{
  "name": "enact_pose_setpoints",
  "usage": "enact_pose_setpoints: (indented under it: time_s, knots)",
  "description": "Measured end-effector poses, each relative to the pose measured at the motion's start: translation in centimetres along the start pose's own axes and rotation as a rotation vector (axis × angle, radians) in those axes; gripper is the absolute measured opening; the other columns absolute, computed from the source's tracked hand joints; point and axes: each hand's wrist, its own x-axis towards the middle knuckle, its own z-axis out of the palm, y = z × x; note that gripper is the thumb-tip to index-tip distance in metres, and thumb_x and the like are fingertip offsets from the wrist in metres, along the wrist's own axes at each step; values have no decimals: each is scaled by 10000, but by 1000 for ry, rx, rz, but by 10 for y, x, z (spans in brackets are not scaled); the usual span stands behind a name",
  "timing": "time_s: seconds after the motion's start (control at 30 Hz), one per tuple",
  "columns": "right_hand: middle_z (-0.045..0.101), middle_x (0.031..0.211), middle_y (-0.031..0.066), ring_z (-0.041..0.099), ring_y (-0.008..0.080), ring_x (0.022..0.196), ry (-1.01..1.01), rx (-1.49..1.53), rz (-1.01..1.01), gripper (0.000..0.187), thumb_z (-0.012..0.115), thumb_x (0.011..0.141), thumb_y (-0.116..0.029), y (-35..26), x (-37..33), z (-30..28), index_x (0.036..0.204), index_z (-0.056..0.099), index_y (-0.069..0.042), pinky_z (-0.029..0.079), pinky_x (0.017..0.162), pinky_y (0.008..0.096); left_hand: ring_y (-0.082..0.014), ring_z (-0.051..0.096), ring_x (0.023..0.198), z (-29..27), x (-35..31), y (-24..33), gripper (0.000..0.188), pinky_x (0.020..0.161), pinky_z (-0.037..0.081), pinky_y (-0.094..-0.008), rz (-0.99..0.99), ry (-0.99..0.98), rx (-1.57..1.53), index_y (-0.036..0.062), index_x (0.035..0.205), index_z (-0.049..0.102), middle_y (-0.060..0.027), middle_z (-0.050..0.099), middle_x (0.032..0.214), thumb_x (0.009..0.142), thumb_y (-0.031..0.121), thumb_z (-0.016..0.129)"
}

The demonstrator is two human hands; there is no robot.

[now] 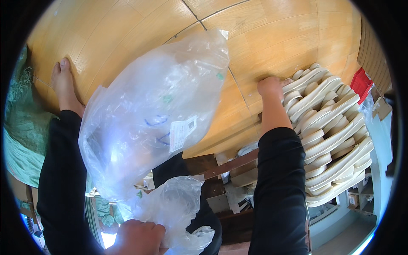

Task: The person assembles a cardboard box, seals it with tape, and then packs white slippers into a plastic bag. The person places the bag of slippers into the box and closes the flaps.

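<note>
My left hand point(138, 238) is closed on the crumpled end of a large clear plastic bag point(178, 80), at the bottom of the view. The bag billows up across the middle, with a white label, blue pen marks and small green prints on it. Whatever may lie inside cannot be made out. To the right, my right hand point(270, 87) has its fingers curled at the far end of a stack of cream shoe soles point(329, 140). It grips the tip of an outer sole; part of the grip is hidden.
Yellowish wood-look floor tiles point(272, 38) spread beyond the bag. A bare foot point(66, 85) rests at the left beside green woven sacks point(25, 148). Right of the soles lies a red item point(361, 85). Shelving point(363, 197) stands at the lower right.
</note>
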Motion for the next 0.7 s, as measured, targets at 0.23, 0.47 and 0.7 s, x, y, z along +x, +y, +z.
enact_pose_setpoints:
  time_s: [0.23, 0.47, 0.7]
  knots:
    - [58, 1622, 224, 545, 372, 1263, 69, 32, -55, 602, 514, 930, -270, 4, -32, 1, 1401, 392, 84, 526, 937, 429, -318, 681, 733, 1, -5, -5, 301, 671, 529, -437, 0, 62, -20, 56, 831, 647, -123, 681, 772, 778, 343, 720]
    - [55, 1637, 166, 604, 327, 1189, 143, 100, 30, 524, 543, 900, -211, 16, -61, 10, 1348, 446, 44, 554, 876, 385, -351, 666, 708, 8, -1, -10, 315, 664, 513, -465, -35, 205, -21, 46, 835, 648, -147, 656, 720, 763, 345, 719]
    - [55, 1632, 181, 620, 341, 1135, 232, 129, -110, 506, 550, 879, -186, 37, -88, -3, 1334, 458, 16, 555, 872, 391, -375, 651, 681, 13, 8, -9, 277, 656, 505, -480, -13, 344, -8, 35, 777, 639, -170, 643, 687, 760, 305, 701]
